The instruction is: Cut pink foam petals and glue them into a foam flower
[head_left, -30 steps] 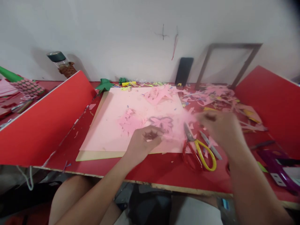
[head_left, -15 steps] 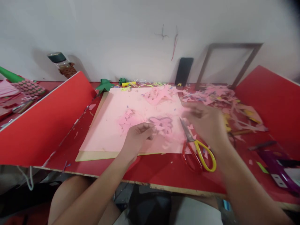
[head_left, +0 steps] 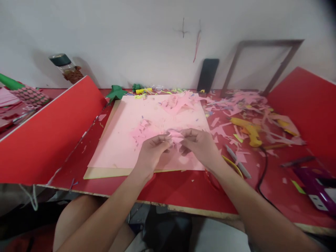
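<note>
Grip of both hands: left hand (head_left: pixel 153 150) and right hand (head_left: pixel 199 144) each pinch narrowly a small piece of pink paper (head_left: pixel 176 137), held above the near half of the pink sheet (head_left: pixel 112 148); the fingers partly hide the piece. Red worktop (head_left: pixel 178 190): extends around the pink sheet. Red panel (head_left: pixel 57 127): stands left of the sheet. Brown frame (head_left: pixel 270 43): leans beyond the sheet's far right corner. Dark slab (head_left: pixel 208 75): leans upright just behind the sheet's far edge, toward its right end. Yellow glue gun (head_left: pixel 248 129): lies right of the sheet, among pink scraps (head_left: pixel 223 130). Grey pen (head_left: pixel 237 161): rests right of the sheet, nearer the front than the glue gun.
</note>
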Tool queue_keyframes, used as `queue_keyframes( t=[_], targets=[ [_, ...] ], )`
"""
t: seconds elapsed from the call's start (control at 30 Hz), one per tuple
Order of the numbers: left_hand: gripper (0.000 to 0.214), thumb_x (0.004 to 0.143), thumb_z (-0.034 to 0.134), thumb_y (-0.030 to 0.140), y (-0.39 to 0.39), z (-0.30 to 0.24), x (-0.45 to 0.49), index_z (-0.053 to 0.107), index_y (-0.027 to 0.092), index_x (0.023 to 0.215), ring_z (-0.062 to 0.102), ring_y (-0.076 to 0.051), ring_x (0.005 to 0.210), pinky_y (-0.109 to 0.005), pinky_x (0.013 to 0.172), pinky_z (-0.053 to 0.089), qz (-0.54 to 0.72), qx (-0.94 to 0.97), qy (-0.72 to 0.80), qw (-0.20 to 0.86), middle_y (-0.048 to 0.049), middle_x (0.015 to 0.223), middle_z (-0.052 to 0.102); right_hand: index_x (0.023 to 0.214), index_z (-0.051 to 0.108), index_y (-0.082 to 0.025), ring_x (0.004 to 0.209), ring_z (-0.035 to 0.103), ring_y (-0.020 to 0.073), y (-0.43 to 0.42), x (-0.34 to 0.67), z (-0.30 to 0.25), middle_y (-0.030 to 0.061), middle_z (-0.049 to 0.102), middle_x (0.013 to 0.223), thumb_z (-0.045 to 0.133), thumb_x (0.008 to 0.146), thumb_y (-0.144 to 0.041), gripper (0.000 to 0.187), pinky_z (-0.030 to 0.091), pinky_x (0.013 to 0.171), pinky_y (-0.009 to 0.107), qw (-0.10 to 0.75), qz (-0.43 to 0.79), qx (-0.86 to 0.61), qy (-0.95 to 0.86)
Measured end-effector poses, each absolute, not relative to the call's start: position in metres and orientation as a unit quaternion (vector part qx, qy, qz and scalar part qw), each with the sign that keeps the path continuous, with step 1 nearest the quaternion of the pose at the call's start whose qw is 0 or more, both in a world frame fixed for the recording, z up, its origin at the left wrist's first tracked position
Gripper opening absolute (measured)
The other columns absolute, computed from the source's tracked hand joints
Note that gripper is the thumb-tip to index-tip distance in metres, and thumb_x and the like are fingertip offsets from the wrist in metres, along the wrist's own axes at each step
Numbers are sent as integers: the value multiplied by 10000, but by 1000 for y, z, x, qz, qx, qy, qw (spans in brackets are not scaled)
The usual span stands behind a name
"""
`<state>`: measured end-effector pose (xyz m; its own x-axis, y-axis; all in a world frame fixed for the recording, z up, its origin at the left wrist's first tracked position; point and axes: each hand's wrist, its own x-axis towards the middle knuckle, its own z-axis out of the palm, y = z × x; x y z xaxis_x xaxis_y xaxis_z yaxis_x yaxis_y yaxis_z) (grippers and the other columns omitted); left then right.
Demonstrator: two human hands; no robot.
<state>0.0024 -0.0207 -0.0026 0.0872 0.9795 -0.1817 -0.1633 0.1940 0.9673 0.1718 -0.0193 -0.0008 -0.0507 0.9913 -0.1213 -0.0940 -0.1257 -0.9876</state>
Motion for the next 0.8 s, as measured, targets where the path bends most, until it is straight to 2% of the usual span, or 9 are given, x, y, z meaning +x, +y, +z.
queue_keyframes(
  t=[0.13, 0.27, 0.33, 0.4, 0.53, 0.7, 0.73, 0.8],
  targets=[
    [163, 754, 787, 318, -21, -4, 3, 709, 176, 747, 575, -130, 656, -270, 693, 471, 481, 459, 480, 572, 4, 665, 639, 825, 668, -168, 491, 606, 117, -21, 170, -6, -25, 638, 582, 797, 685, -351, 264, 563, 496, 252, 468, 586, -481, -454],
    [121, 791, 745, 289, -20, -5, 0, 707, 183, 748, 557, -132, 632, -270, 660, 441, 473, 518, 488, 520, 2, 663, 640, 1041, 697, -199, 589, 624, 111, -24, 172, -6, 19, 696, 879, 735, 736, -277, 317, 553, 521, 254, 479, 498, -482, -539],
    [127, 796, 752, 306, -20, -5, -1, 720, 188, 761, 567, -139, 643, -271, 657, 439, 468, 541, 492, 497, -2, 678, 650, 1004, 714, -204, 666, 632, 123, -26, 172, -3, 41, 703, 951, 718, 767, -271, 246, 535, 553, 250, 477, 430, -495, -586],
    [145, 794, 766, 334, -20, -5, -1, 734, 192, 781, 587, -148, 667, -273, 665, 446, 462, 551, 495, 489, -9, 695, 660, 855, 715, -190, 701, 633, 142, -27, 171, -1, 46, 703, 868, 709, 799, -285, 110, 520, 593, 262, 461, 378, -512, -618],
    [182, 756, 804, 325, -21, -6, -1, 745, 189, 861, 616, -147, 688, -279, 698, 473, 462, 533, 498, 504, -21, 770, 691, 753, 718, -193, 696, 625, 151, -27, 173, 2, 26, 696, 752, 721, 804, -266, 89, 502, 639, 275, 471, 322, -535, -623],
    [380, 738, 817, 298, -18, -7, 1, 697, 181, 1079, 565, -115, 617, -251, 664, 447, 488, 472, 489, 548, 36, 653, 612, 831, 774, -192, 571, 579, 123, -23, 182, 2, -12, 667, 621, 710, 817, -297, 124, 476, 573, 260, 512, 396, -533, -545],
    [387, 745, 811, 299, -18, -8, 2, 696, 178, 1095, 551, -109, 617, -246, 664, 442, 487, 460, 488, 560, 39, 653, 605, 821, 770, -189, 544, 567, 116, -23, 182, 2, -19, 656, 599, 728, 798, -304, 124, 472, 554, 257, 517, 416, -525, -533],
    [304, 753, 805, 311, -17, -9, 2, 719, 167, 1007, 529, -98, 619, -241, 663, 437, 486, 441, 483, 579, 29, 672, 607, 773, 743, -187, 512, 561, 110, -23, 181, 0, -22, 653, 589, 773, 746, -317, 136, 470, 523, 254, 526, 453, -507, -511]
  ],
)
